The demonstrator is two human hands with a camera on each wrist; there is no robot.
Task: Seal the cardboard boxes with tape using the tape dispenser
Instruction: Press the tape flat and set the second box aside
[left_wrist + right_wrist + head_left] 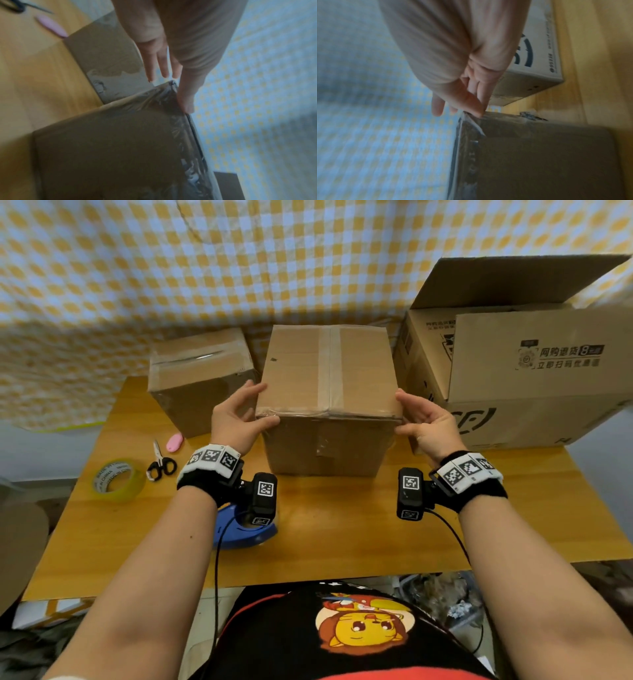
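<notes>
A brown cardboard box (329,392) stands upright mid-table, with a strip of clear tape down its top seam and more tape along its front top edge. My left hand (263,405) spans its front-left top corner, thumb on the front edge and straight fingers along the side. My right hand (402,412) touches the front-right corner the same way. The left wrist view shows the left hand (176,93) with its thumb lying along the taped edge of the box (111,155). In the right wrist view the right hand (458,112) meets the box (547,162) at its corner. The blue tape dispenser (246,534) lies under my left wrist.
A second taped box (202,378) sits behind on the left, and a large open printed carton (534,364) on the right. A yellowish tape roll (118,479), scissors (161,465) and a pink cutter (174,441) lie on the wooden table (342,542) at left. Checked cloth hangs behind.
</notes>
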